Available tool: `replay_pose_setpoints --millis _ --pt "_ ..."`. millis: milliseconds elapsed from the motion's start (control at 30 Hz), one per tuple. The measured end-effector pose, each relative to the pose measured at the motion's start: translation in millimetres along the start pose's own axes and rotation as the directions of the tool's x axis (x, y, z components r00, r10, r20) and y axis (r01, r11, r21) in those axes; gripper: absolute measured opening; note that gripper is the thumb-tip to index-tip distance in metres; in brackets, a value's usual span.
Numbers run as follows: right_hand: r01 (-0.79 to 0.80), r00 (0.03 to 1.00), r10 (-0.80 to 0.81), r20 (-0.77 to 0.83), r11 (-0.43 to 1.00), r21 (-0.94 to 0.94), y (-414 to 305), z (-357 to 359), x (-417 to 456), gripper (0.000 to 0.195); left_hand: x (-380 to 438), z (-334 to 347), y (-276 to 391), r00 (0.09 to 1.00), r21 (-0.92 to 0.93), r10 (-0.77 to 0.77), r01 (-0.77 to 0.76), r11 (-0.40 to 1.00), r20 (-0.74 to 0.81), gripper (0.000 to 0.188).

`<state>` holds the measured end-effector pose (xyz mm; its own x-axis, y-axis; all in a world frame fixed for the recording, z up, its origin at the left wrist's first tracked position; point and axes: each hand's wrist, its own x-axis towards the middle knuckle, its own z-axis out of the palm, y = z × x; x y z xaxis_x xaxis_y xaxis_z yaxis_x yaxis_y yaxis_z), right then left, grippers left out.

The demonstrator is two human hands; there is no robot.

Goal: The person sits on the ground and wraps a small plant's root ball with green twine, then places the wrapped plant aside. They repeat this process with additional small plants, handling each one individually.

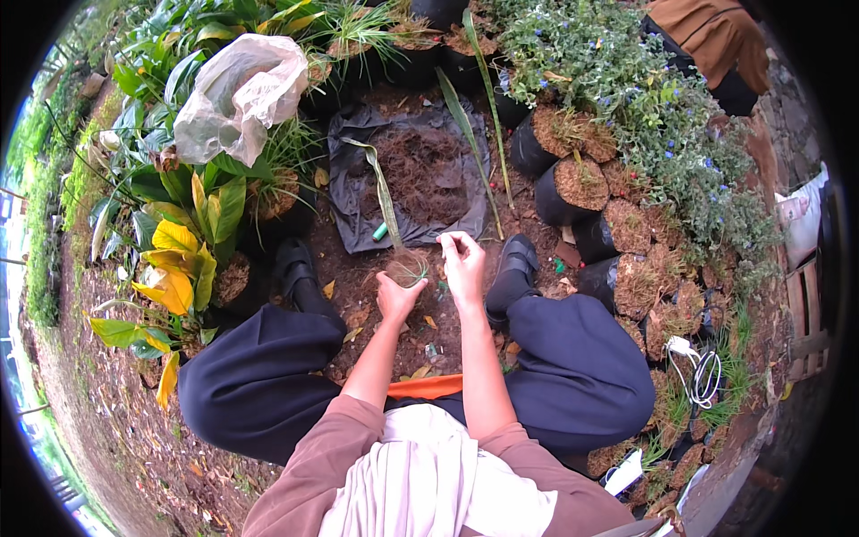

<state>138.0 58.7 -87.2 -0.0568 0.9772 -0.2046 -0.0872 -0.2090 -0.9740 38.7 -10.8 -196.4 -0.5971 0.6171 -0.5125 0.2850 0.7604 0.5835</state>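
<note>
My left hand (397, 295) grips a ball of brown root fibre (402, 267) with green thread wound around it; a long variegated leaf (381, 184) rises from the ball. To its right my right hand (462, 258) is raised with thumb and fingertips pinched together; whether thread lies between them is too fine to tell. Beyond both hands a black plastic sheet (342, 221) lies on the soil, bearing loose brown fibre (423, 174). A green thread spool (380, 231) rests on its near edge. Two more long leaves (470, 127) lie across the sheet's right side and the soil beside it.
Black-bagged pots (570, 191) line the right side beside blue-flowered plants (624, 94). Leafy plants (221, 208) and a crumpled clear plastic bag (241, 97) are at left. A coiled white cable (701, 376) lies on pots at right. A person in brown clothing (718, 40) is at upper right.
</note>
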Motion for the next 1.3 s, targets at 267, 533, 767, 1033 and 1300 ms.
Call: replay_pose_setpoints --millis 267,533,767,1033,1300 --pt "0.065 0.998 -0.066 0.015 0.995 0.073 -25 0 -13 0.015 -22 -5 3 0.985 -0.287 0.126 -0.154 0.946 -0.114 0.095" --pt "0.393 0.897 -0.340 -0.283 0.906 0.156 -73 -22 -27 0.014 -45 -83 69 0.892 -0.819 0.431 -0.348 0.456 -0.139 0.058" --pt "0.251 0.968 -0.244 -0.060 0.952 0.176 -71 -5 -42 0.019 -99 -137 117 0.844 -0.816 0.498 -0.424 0.393 -0.199 0.053" --pt "0.255 0.966 -0.253 -0.044 0.922 0.291 -80 3 -55 0.029 -122 -146 106 0.763 -0.830 0.638 -0.421 0.366 -0.106 0.044" --pt "0.235 0.970 -0.241 -0.009 0.936 0.262 -79 -3 -59 0.038 -119 -149 105 0.804 -0.695 0.591 -0.465 0.549 -0.071 0.030"
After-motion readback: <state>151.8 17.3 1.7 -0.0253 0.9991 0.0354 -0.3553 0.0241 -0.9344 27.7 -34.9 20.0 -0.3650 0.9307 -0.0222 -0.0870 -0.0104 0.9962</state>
